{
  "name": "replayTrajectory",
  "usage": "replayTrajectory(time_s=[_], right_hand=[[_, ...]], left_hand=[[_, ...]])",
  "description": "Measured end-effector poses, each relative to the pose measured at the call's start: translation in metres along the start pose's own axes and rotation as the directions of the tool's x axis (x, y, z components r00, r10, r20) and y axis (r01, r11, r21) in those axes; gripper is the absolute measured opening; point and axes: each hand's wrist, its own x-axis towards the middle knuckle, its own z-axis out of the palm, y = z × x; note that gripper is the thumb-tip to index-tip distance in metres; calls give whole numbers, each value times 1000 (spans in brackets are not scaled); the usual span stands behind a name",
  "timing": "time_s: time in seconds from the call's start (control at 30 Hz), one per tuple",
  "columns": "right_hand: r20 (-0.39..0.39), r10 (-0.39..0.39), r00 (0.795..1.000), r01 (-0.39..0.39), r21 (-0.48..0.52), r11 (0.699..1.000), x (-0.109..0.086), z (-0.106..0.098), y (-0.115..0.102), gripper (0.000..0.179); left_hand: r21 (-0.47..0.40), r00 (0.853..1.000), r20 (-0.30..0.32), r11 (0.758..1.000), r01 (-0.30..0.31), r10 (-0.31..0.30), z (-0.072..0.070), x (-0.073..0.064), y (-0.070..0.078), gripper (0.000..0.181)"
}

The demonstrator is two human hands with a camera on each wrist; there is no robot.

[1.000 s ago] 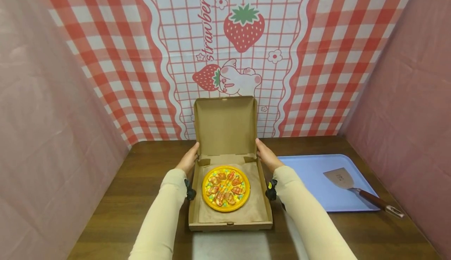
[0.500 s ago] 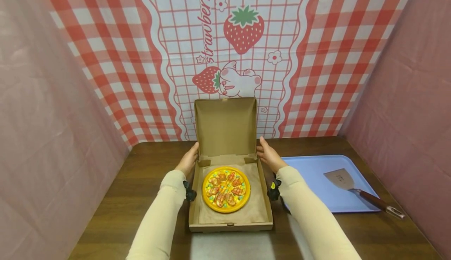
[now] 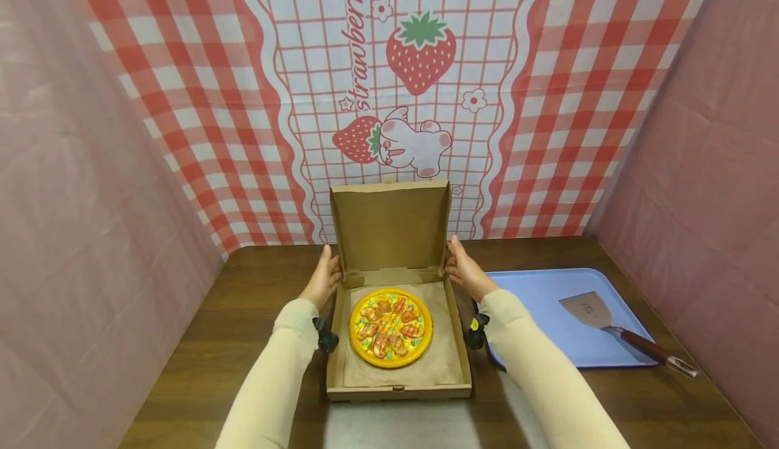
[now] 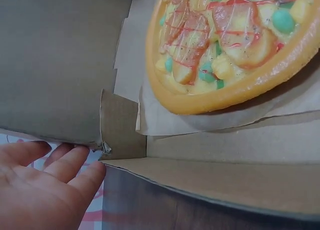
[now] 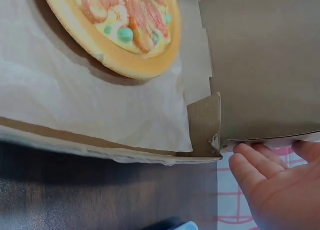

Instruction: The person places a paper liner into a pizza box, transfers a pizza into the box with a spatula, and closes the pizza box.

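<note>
An open cardboard pizza box (image 3: 398,393) stands in the middle of the table, its lid (image 3: 392,226) raised at the back. In it, on brown paper (image 3: 441,364), lies a round pizza (image 3: 391,328) with a yellow rim, probably a model. My left hand (image 3: 321,280) is at the lid's left side near the hinge; in the left wrist view its extended fingers (image 4: 70,162) touch the lid's edge. Mirroring it, my right hand (image 3: 467,272) is at the lid's right side, with loosely extended fingers (image 5: 245,167) at the edge. Some fingertips are hidden behind the lid.
To the right lies a blue tray (image 3: 535,320) with a metal spatula (image 3: 587,308) on it, its dark handle (image 3: 645,344) jutting over the rim. A strawberry-print cloth (image 3: 420,50) hangs behind the table (image 3: 201,361), and pink curtains (image 3: 700,165) stand at both sides.
The lid has tilted forward, its top edge lower and nearer. My right hand has shifted slightly outward and my left hand a little to the left. The pizza has stayed in place.
</note>
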Motion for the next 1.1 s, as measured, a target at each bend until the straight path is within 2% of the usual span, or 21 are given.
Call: replayTrajectory(time_s=[0.23,0.43,0.83,1.1], right_hand=[[-23,6,1000,-5,56,998,-6,1,1,82],[-23,4,1000,-3,54,999,-15,1,-1,81],[-38,-14,999,18,89,996,-23,3,-2,80],[-43,-15,999,18,71,997,-30,4,1,82]], left_hand=[[3,1000,0,1000,0,0,-1,-3,-3,85],[4,1000,3,1000,4,-4,0,-6,-3,88],[-42,999,-43,999,-9,8,4,-11,-3,89],[-46,1000,-15,999,-20,20,2,-17,-8,88]])
